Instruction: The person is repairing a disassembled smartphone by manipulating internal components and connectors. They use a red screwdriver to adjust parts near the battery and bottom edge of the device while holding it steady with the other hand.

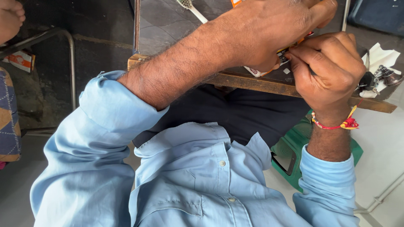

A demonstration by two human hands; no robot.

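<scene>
Gripping a small flat orange-and-white printed packet (281, 59) between them, both hands work close together over the near edge of a worn wooden bench top with a dark surface (252, 82). The left hand (269, 31) is closed over the packet from above, its fingers curled so that most of the packet is hidden; only a white and orange corner shows under the palm. The right hand (326, 69) is pressed tight, thumb and fingertips pinching at the packet's near end, though whether it also holds a thin tool I cannot tell. The step in hand looks like opening or picking at the packet; the next move would call for a firm hold by the left and a fine, steady pull by the right. Beyond the left hand lies a white-handled toothbrush (191, 9); just right of the right hand sits crumpled white paper (383, 56) and small metal parts (385, 75).
</scene>
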